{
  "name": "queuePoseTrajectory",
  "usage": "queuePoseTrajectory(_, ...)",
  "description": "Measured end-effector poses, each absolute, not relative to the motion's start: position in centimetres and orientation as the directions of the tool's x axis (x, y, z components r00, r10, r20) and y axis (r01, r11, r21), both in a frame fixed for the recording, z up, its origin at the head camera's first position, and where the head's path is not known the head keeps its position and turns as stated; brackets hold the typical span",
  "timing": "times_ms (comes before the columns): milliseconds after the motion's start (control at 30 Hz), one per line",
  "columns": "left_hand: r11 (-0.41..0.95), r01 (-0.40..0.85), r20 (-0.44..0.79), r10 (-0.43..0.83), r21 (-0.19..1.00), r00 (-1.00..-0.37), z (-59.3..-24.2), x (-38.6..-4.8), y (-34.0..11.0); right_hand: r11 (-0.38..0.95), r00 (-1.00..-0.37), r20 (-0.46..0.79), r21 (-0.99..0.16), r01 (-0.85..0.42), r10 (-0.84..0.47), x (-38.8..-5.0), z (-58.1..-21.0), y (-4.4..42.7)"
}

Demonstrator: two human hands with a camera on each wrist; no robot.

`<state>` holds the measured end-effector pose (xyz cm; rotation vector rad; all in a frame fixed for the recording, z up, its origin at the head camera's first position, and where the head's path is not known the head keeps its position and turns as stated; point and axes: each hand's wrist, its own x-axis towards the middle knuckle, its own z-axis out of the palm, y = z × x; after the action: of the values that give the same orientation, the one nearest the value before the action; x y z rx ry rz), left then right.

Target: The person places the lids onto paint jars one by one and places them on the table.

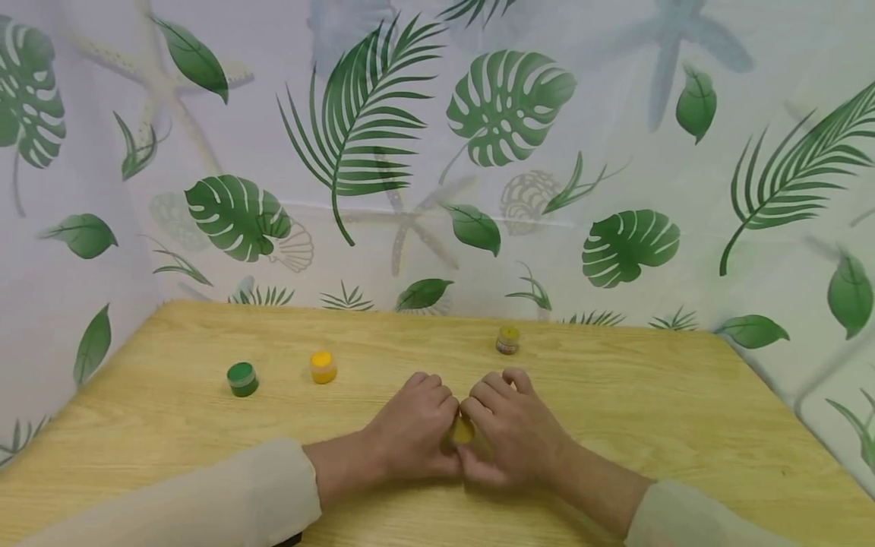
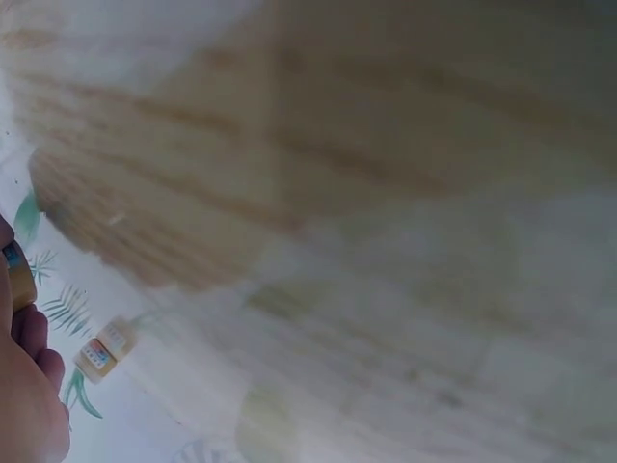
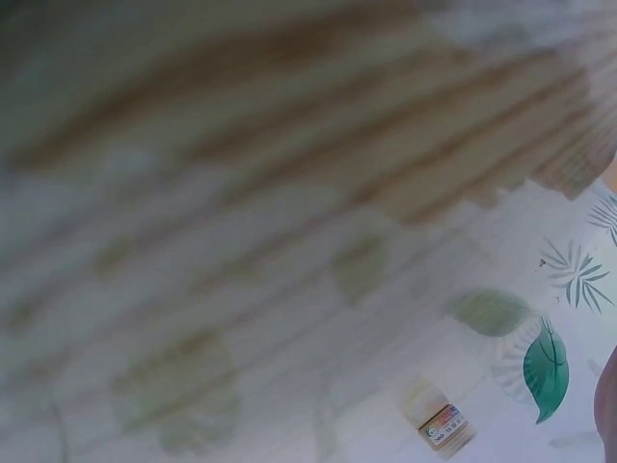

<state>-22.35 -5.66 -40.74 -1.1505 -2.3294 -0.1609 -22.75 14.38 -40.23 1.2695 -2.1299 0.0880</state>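
My left hand [image 1: 418, 429] and right hand [image 1: 516, 433] meet over the table near its front middle. Between them is a small yellow paint jar [image 1: 462, 431], gripped from both sides with curled fingers and thumbs. Most of that jar is covered by the fingers. At the left edge of the left wrist view, part of the held jar [image 2: 21, 280] shows a blue patch on its side. Only a sliver of the right hand [image 3: 607, 405] appears in the right wrist view.
A green jar [image 1: 242, 379] and an orange-yellow jar [image 1: 323, 367] stand at left on the wooden table [image 1: 171, 425]. Beyond the hands stands a labelled jar with an olive-yellow top [image 1: 508, 340]. A leaf-patterned cloth [image 1: 424, 175] hangs behind the table.
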Motion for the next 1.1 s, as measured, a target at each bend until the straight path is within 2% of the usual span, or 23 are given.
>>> queuePoseTrajectory(233, 0.628, 0.765, 0.487, 0.717, -0.141, -0.499, -40.81, -22.19, -5.45, 0.547, -0.34, 0.557, 0.259, -0.796, -0.758, -22.59, -40.61, 14.45)
queuePoseTrajectory(467, 0.622, 0.763, 0.475, 0.733, -0.178, -0.486, -41.1, -22.08, -5.36, 0.542, -0.293, 0.591, 0.3, -0.785, -0.751, -22.73, -40.97, 14.24)
queuePoseTrajectory(600, 0.632, 0.763, 0.467, 0.719, -0.134, -0.514, -40.98, -21.94, -5.42, 0.557, -0.293, 0.612, 0.298, -0.775, -0.734, -22.88, -40.9, 14.36)
queuePoseTrajectory(800, 0.662, 0.746, 0.474, 0.68, -0.07, -0.559, -40.59, -22.0, -5.78, 0.524, -0.307, 0.573, 0.261, -0.811, -0.76, -22.93, -40.61, 14.49)
queuePoseTrajectory(1100, 0.651, 0.752, 0.517, 0.68, -0.099, -0.52, -40.67, -22.05, -5.83, 0.511, -0.269, 0.579, 0.304, -0.804, -0.769, -22.83, -40.62, 14.28)
